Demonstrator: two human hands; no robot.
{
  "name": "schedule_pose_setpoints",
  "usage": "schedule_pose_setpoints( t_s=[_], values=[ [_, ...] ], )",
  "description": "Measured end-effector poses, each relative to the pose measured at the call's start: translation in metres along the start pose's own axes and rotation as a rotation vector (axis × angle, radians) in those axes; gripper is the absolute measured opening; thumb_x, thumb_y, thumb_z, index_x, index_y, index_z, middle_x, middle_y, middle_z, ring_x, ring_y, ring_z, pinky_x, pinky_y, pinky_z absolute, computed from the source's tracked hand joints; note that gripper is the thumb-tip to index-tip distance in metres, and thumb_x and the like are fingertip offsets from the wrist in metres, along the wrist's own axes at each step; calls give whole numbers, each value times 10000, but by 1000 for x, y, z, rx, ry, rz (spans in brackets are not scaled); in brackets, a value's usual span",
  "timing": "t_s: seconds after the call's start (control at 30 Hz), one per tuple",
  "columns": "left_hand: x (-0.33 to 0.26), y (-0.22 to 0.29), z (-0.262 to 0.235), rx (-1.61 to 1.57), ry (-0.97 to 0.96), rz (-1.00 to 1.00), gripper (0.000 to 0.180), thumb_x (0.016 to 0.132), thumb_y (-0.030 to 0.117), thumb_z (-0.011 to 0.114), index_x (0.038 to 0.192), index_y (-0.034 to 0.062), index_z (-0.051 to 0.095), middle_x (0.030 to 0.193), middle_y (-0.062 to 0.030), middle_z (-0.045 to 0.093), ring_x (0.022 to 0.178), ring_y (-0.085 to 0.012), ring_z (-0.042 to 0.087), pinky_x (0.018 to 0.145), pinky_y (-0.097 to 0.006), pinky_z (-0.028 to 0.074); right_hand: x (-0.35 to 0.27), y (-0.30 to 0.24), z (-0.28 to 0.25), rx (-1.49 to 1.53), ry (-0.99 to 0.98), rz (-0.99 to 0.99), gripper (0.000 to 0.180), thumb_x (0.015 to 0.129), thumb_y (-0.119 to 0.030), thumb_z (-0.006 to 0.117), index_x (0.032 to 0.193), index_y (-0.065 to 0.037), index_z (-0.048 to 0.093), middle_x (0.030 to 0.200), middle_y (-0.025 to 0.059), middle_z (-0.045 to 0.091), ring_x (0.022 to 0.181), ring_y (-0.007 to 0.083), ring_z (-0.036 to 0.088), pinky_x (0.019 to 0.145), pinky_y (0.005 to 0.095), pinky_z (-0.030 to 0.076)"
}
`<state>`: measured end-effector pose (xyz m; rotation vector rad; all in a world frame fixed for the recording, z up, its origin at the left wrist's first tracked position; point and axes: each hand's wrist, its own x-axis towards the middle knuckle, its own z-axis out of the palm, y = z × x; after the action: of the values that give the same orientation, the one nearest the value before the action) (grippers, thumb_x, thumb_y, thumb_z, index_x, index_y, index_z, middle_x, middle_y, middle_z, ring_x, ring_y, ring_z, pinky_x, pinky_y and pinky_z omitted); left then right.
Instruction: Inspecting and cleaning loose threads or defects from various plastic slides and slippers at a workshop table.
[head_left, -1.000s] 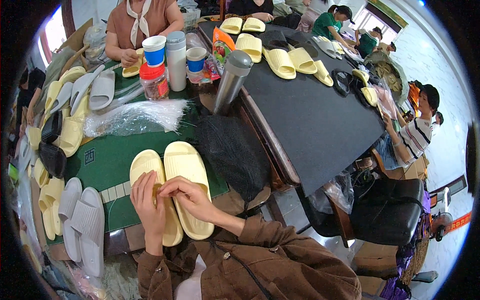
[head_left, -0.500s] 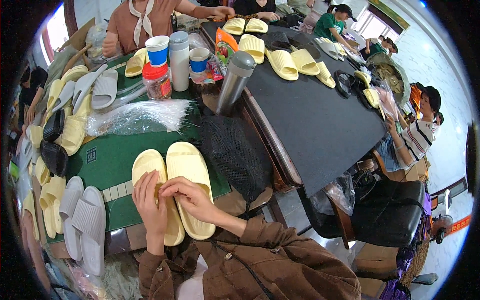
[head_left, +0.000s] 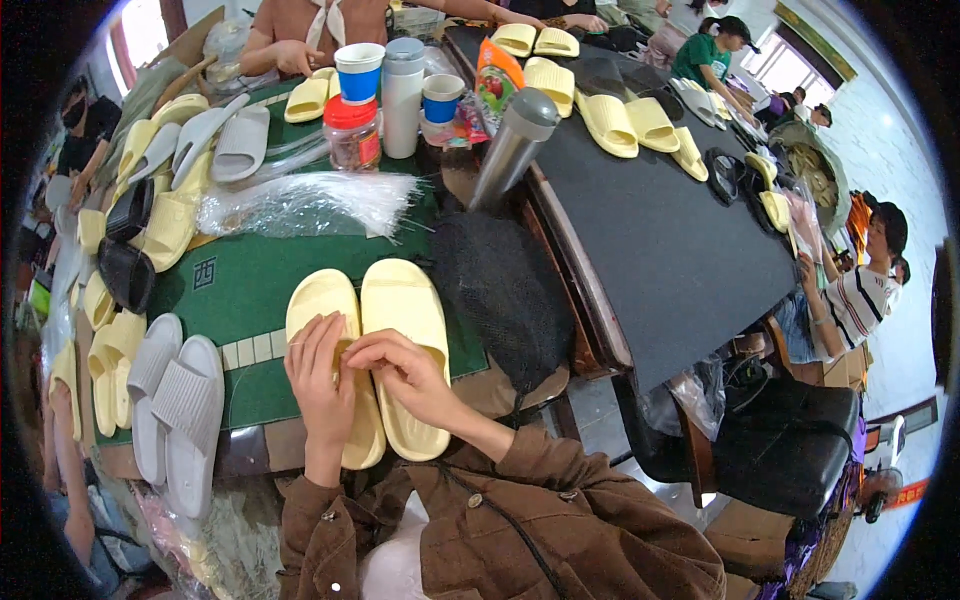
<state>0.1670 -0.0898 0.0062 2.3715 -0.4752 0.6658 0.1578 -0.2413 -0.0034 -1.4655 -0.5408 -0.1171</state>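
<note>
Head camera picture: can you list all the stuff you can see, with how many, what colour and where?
pale yellow slippers: two, side by side, green mat near edge
grey slippers: two, mat's left edge
clear plastic bags: one bundle, mid mat
black mesh bag: one, right of slippers
steel flask: one, silver, far right of the mat
jar: one, red lid, far side
cups: two, blue and white, far side
black table: one, right, more yellow slippers on it
left hand: on left slipper
right hand: touching left hand, over slippers
</note>
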Motion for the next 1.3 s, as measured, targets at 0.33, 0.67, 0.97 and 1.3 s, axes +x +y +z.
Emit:
schedule_pose_setpoints(
  t_s=[0.33,0.67,0.97,1.3],
  values=[
    [-1,0,0,6,11,-1,471,768,-7,586,1233,70,560,1231,-72,567,1207,-265,469,1036,-418,310,0,1,0,21,-9,24,200,906,55,457,1022,15,616,1116,83,552,1042,167,548,891,268,443],
    [-1,0,-1,-8,20,8,486,755,-18,596,1231,77,563,1227,-68,565,1208,-261,467,1027,-417,315,-1,1,0,66,28,82,197,891,41,468,1019,-5,611,1081,88,573,993,181,562,862,290,458],
    [-1,-1,-1,1,27,9,488,756,-15,602,1232,84,568,1218,-69,566,1204,-262,469,1025,-419,322,1,-1,0,-39,12,43,146,913,29,488,976,4,617,1119,89,564,1028,174,573,898,278,453],
    [0,1,-1,-18,22,-13,429,791,-1,589,1213,74,582,1197,-71,581,1184,-264,489,1021,-415,324,-3,5,0,128,23,92,125,953,-4,447,1005,4,560,1004,85,589,952,149,588,854,281,472]
  ],
)
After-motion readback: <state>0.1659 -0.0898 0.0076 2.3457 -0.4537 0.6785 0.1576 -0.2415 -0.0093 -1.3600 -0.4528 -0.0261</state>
